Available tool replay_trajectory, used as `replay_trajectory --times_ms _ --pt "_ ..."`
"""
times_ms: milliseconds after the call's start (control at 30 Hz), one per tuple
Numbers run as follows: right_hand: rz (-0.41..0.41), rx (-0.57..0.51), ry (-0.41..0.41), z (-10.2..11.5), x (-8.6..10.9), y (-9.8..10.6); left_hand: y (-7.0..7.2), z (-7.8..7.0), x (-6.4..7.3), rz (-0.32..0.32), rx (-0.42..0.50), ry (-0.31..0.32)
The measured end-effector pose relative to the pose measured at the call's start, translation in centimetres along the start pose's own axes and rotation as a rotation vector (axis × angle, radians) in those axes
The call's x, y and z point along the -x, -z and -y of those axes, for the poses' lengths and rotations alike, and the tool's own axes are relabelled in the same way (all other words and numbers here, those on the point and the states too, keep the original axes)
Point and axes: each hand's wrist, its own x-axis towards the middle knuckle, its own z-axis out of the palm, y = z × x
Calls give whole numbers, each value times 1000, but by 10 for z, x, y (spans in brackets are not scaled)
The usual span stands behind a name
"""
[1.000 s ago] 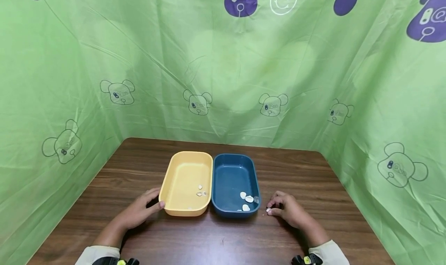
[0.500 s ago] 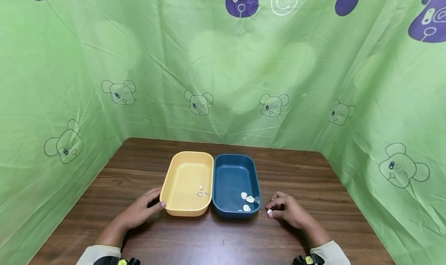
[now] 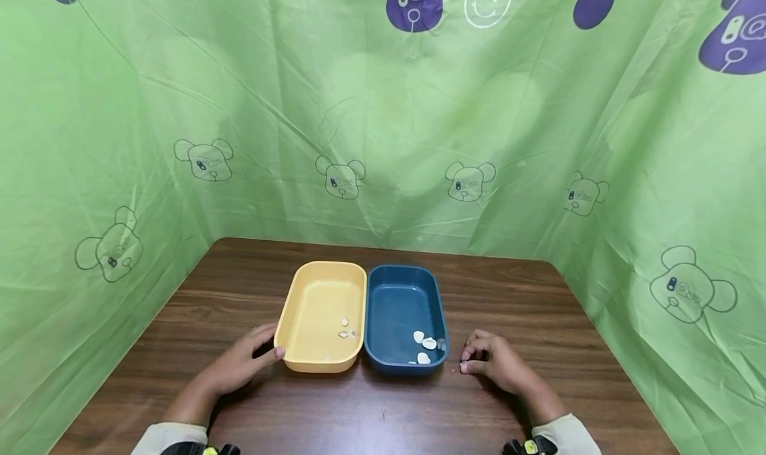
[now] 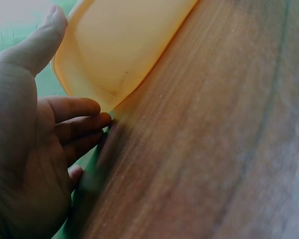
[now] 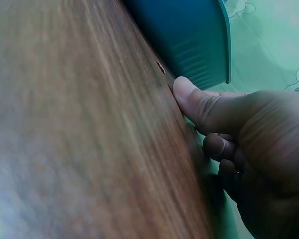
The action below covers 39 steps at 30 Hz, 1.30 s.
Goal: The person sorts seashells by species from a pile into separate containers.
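Observation:
My right hand (image 3: 493,362) is low over the table, right of the blue tray (image 3: 372,308), with thumb and forefinger pinching a small white shell (image 3: 463,364). Only a sliver of that shell shows in the head view; the thumb covers it in the right wrist view. Several white shells (image 3: 429,343) lie at the near end inside the blue tray. My left hand (image 3: 239,358) touches the near left corner of the yellow tray (image 3: 290,308), its fingers relaxed along the outside. Several small shells (image 3: 343,334) lie in the yellow tray's right near part.
The two trays stand side by side on a brown wooden table (image 3: 383,415). A tiny crumb (image 3: 453,370) lies between the blue tray and my right hand, and a green printed curtain (image 3: 383,195) surrounds the table's back and sides.
The shell in my right fingertips showed more before and is now mostly covered, as the fingertips have drawn in slightly. My left hand and both trays stay in place.

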Motion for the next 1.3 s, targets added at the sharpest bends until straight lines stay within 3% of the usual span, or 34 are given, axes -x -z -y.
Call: replay_trajectory --times_ms 200,500,800,1300 --pt "35 -10 -18 -2 2 5 2 -2 -1 1 6 -19" --pt "61 -20 45 3 2 11 5 -1 -3 7 18 -17" --pt "32 27 8 4 -2 5 6 0 -1 3 20 -14" --pt "-111 -79 20 7 -2 10 1 1 1 12 27 -9"
